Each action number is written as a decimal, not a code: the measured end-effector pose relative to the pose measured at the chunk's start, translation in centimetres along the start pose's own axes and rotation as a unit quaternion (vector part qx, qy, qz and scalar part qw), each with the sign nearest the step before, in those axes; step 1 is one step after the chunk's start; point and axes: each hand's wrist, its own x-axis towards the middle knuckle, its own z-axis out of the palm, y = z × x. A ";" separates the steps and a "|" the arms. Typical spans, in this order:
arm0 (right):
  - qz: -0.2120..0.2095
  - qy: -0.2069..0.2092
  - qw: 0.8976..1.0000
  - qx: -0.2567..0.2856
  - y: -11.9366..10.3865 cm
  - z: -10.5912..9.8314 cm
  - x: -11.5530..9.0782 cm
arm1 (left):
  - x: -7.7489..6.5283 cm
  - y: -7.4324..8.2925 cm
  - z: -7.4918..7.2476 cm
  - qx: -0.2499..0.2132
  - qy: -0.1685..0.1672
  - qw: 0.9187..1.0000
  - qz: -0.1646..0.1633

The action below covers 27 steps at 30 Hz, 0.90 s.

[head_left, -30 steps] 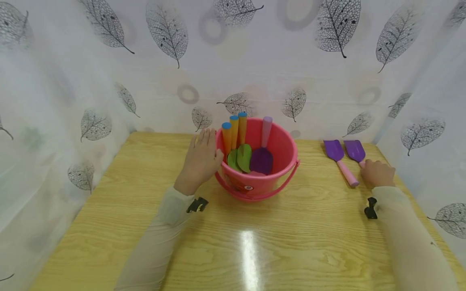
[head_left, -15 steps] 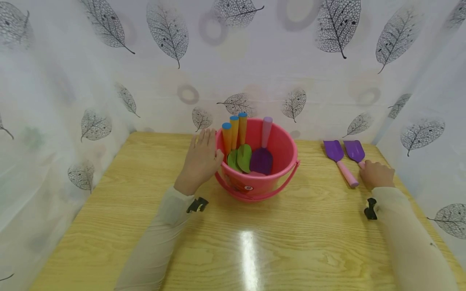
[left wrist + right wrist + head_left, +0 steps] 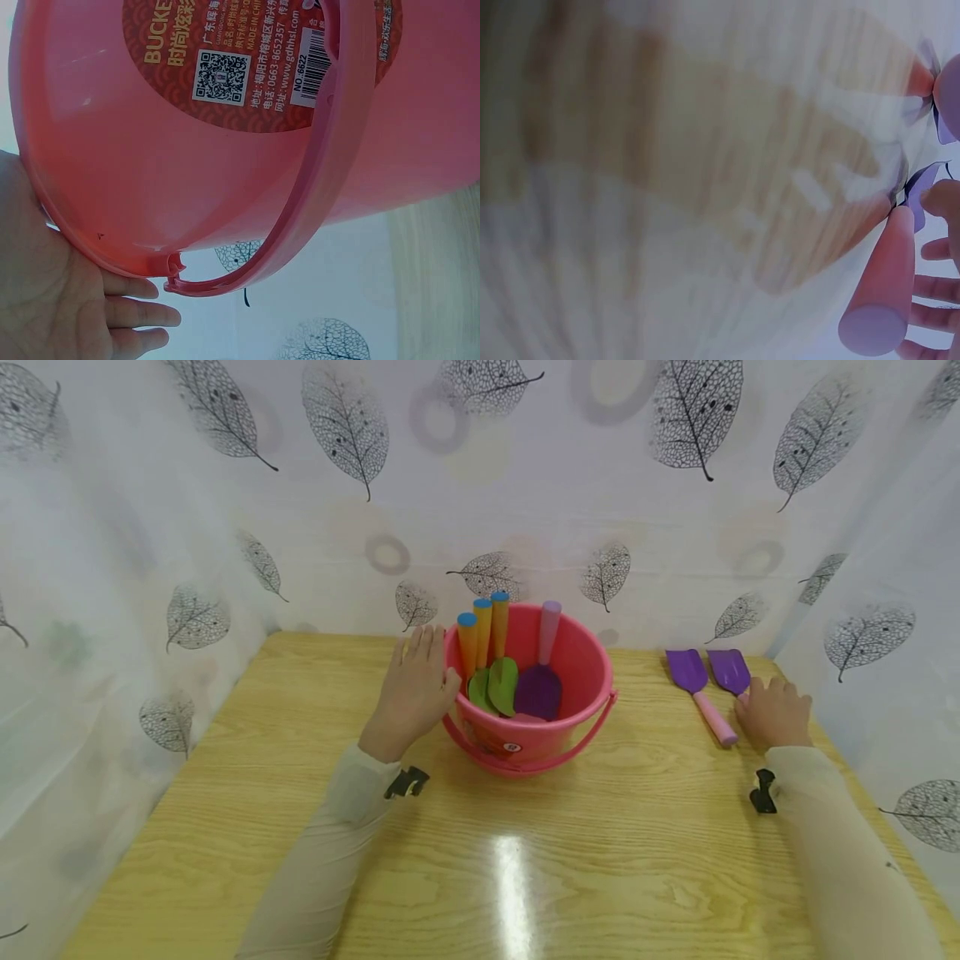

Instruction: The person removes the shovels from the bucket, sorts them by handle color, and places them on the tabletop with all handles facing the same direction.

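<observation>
A pink bucket (image 3: 551, 743) stands near the back of the table. My left hand (image 3: 412, 689) rests straight-fingered against its left side; the left wrist view shows the fingers beside the rim and handle (image 3: 307, 195). Inside lean several toy shovels: green ones (image 3: 504, 685) with orange handles and a purple one (image 3: 538, 692) with a lilac handle. At the back right lie two purple toy shovels with pink handles, a left one (image 3: 687, 670) and a right one (image 3: 730, 672). Over the right one's handle (image 3: 881, 277) is my right hand (image 3: 776, 714), fingers spread and extended.
The wooden table (image 3: 600, 860) reaches back to a leaf-patterned curtain (image 3: 525, 485), which also hangs at both sides. A black clip-like wrist piece (image 3: 763, 791) sits on the right sleeve, and another (image 3: 407, 782) on the left.
My right hand has loosened, its fingers straightening from a curl and shifting slightly up and left. The left hand and bucket have not moved.
</observation>
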 end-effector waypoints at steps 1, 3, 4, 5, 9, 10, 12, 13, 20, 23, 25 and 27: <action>0.000 0.005 1.000 0.001 -0.1 0.0 0.0 | 0.0 0.0 0.0 0.000 0.000 1.000 0.000; 0.002 0.012 1.000 0.002 -0.2 0.0 0.1 | 0.0 0.0 0.0 0.000 0.001 1.000 0.001; 0.002 0.015 1.000 0.002 -0.2 0.0 0.2 | 0.0 0.0 0.0 0.000 0.001 1.000 0.000; 0.003 0.018 1.000 0.003 -0.1 0.1 0.2 | 0.0 0.0 0.0 0.000 0.001 1.000 0.000; 0.002 0.026 1.000 0.000 0.0 0.2 0.5 | 0.0 0.0 0.0 0.003 0.001 1.000 0.000; 0.000 0.029 1.000 -0.002 0.0 0.2 0.5 | 0.0 0.0 0.0 0.002 0.001 1.000 -0.001; -0.003 0.042 0.999 -0.006 0.0 0.2 0.6 | 0.0 0.0 0.0 0.002 0.000 1.000 -0.001; -0.006 0.051 0.999 -0.007 0.0 0.1 0.7 | 0.0 0.0 0.0 0.002 0.000 1.000 0.000; -0.028 0.118 0.993 -0.011 -0.8 -1.2 1.1 | 0.0 0.0 0.0 0.001 0.000 1.000 0.001; -0.038 0.134 0.990 -0.010 -1.7 -2.2 1.1 | 0.0 0.1 -0.1 0.002 0.000 1.000 0.000; -0.053 0.160 0.986 -0.010 -2.4 -2.9 1.2 | 0.0 0.1 -0.1 0.002 -0.002 1.000 0.000; -0.072 0.192 0.979 -0.010 -3.1 -3.5 1.3 | 0.0 0.1 -0.1 0.001 -0.002 1.000 -0.001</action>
